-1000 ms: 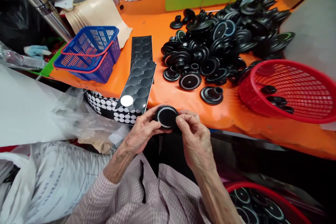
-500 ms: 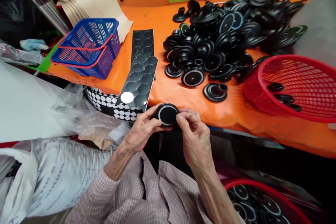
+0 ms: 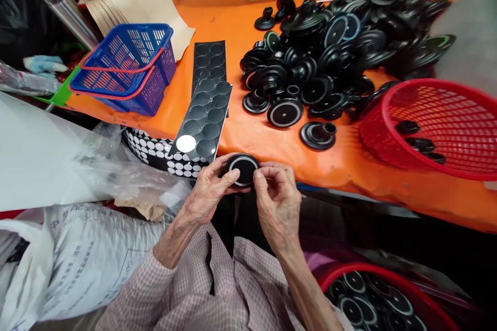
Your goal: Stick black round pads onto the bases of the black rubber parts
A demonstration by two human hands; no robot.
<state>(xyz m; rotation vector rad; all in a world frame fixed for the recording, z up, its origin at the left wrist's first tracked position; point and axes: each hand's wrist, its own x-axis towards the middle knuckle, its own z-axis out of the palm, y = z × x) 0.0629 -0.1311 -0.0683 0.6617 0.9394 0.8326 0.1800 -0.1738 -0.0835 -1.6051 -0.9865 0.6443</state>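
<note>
My left hand is closed around the left side of a black round flanged part, its thumb on the face near a pale ring. The flat face points up at me. At the part's right rim, the thumb and fingers of my right hand are pinched together against the edge. Just beyond my left hand lies a sheet of round black stickers, with one bare white circle near its lower end. It overlaps a second sticker sheet. Similar black parts lie on the orange tabletop.
A heap of black parts covers the right of the orange table. A red basket with a few dark pieces stands at its edge. A blue basket is at left. Below right, a red tub holds finished-looking discs.
Both hands and the black flanged part have shifted slightly left. My right fingers stay pinched at its right rim, and my left thumb now reaches further over the face.
</note>
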